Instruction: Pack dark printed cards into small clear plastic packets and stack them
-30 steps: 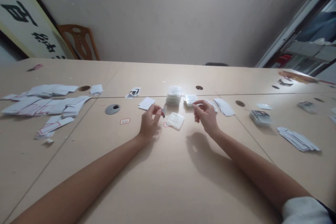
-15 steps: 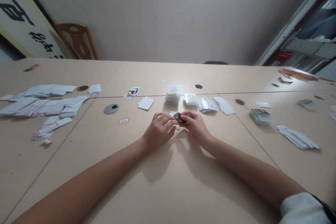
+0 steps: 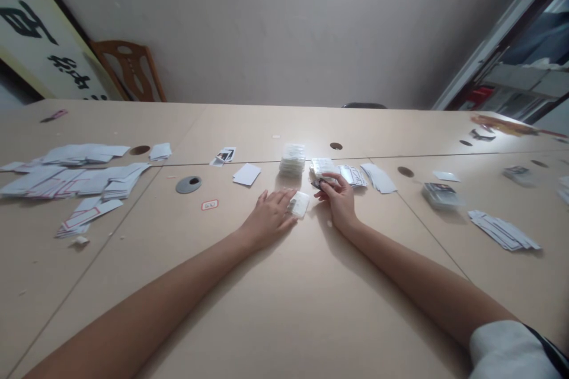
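My left hand [image 3: 270,218] lies low over the table with its fingers stretched out, their tips at the left edge of a small clear plastic piece [image 3: 300,205]. That piece rests flat on the table. To its right, my right hand [image 3: 340,200] pinches a small dark object [image 3: 317,184] between thumb and fingers; its kind is too small to make out. Just behind the right hand is a low stack of clear plastic pieces [image 3: 322,166], partly covered by the fingers. A taller stack of similar pieces [image 3: 292,161] stands left of it.
Printed slips [image 3: 352,176] and white cards [image 3: 379,179] lie to the right, beyond them a clear case stack [image 3: 441,195] and paper strips [image 3: 504,230]. White cards [image 3: 246,174], a grey round cover [image 3: 188,184] and paper piles [image 3: 66,180] are on the left.
My hands have parted. The right hand has moved right and away from me with the dark object. The left hand has flattened, and the clear piece now shows beside it.
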